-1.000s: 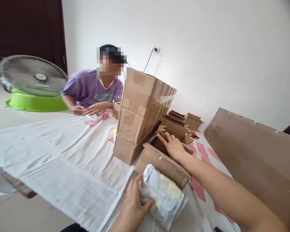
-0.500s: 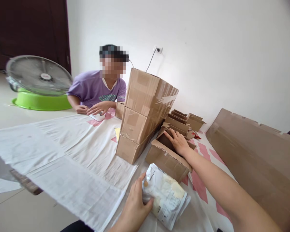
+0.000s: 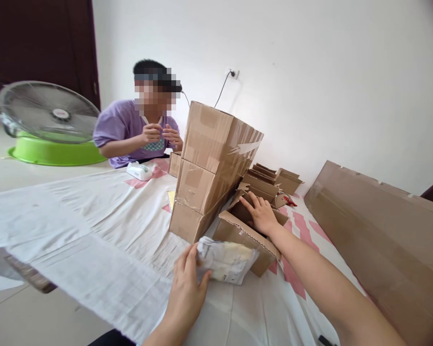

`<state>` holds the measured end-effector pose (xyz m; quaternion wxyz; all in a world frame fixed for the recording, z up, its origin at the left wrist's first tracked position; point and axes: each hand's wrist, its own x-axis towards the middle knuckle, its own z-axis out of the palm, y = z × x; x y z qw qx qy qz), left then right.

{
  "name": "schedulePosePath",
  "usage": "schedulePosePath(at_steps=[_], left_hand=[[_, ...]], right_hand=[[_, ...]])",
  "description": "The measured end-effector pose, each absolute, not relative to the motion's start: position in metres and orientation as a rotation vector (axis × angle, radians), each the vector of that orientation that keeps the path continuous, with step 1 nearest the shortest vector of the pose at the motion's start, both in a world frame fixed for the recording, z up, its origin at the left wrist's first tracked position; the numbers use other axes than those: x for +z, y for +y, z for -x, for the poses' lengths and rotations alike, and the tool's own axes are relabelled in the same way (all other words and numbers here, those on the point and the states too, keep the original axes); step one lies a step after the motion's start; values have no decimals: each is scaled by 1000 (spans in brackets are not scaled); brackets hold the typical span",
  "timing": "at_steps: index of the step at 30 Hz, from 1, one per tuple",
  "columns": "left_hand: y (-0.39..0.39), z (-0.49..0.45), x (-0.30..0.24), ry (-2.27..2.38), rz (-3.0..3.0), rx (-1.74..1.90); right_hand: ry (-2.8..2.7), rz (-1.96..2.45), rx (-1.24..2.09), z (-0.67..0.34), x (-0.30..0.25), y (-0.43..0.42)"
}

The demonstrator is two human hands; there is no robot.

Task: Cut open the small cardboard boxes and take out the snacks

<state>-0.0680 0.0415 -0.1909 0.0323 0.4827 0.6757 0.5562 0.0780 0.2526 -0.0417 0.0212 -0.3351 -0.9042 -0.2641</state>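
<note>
My left hand grips the left end of a white printed plastic pouch, thumb on the near side. The pouch is tilted and slightly blurred, in front of the near wall of an open cardboard box. Over that box's opening lies my right hand, fingers spread, some tips at the inner far side and some hidden inside. It shows nothing held. Left of the box stands a stack of closed, taped cardboard boxes.
More open cardboard boxes stand behind. A large cardboard panel leans at right. Across the cloth-covered table sits a person in a purple shirt, near a small white device. A fan rests on a green basin.
My left hand has lifted the pouch and moved it up and left, tilting it toward the box. My right hand stays at the box. The other person has raised both hands off the table.
</note>
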Motion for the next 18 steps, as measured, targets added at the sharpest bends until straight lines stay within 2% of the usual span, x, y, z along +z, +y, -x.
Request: schedulePosePath(at_steps=[3, 11, 18], left_hand=[[43, 67, -193, 2211, -1472, 1685], [35, 60, -187, 2182, -1609, 1676], [35, 55, -195, 1886, -1950, 1174]], right_hand=[[-2804, 1033, -803, -78, -42, 251], [-2788, 1029, -802, -77, -42, 250], [-2785, 1022, -808, -76, -39, 246]])
